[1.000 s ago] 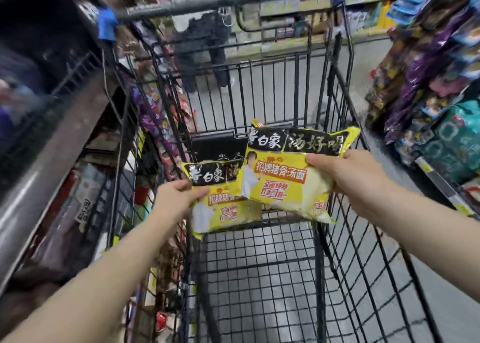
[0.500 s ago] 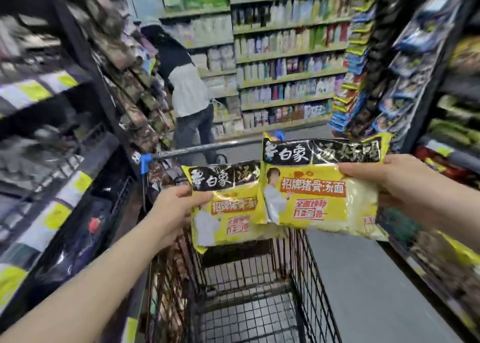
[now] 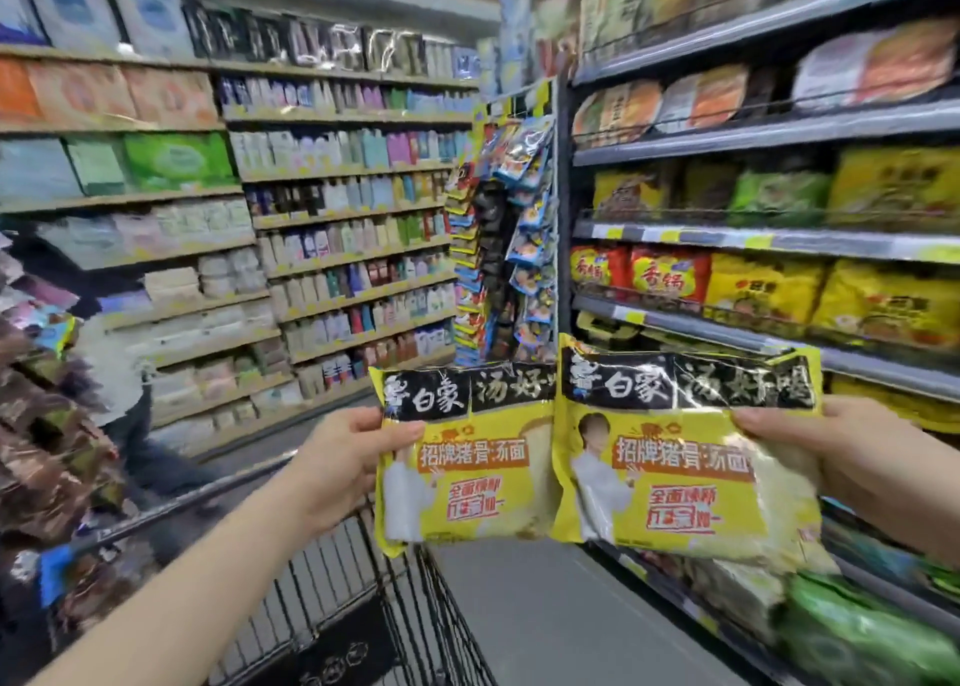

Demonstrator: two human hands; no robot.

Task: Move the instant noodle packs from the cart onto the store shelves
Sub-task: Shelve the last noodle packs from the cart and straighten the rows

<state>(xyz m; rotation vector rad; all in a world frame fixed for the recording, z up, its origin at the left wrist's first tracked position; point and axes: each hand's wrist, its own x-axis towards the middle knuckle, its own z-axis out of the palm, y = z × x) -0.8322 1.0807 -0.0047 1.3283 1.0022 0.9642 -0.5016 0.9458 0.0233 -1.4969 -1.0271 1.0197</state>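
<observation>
Two yellow instant noodle packs with black top bands are held up side by side above the cart. My left hand grips the left edge of the smaller-looking left noodle pack. My right hand grips the right edge of the right noodle pack, which overlaps the left one slightly. The black wire cart is below them, its handle bar running toward the lower left. The noodle shelves stand on the right, stocked with yellow, red and green packs.
A hanging rack of snack bags stands at the end of the right shelves. A person stands ahead on the left by hanging goods. Shelves of bottles line the back wall. Grey aisle floor runs beside the cart.
Both hands have lifted the two packs out of the cart and higher. My view has swung up and to the right, toward the noodle shelves.
</observation>
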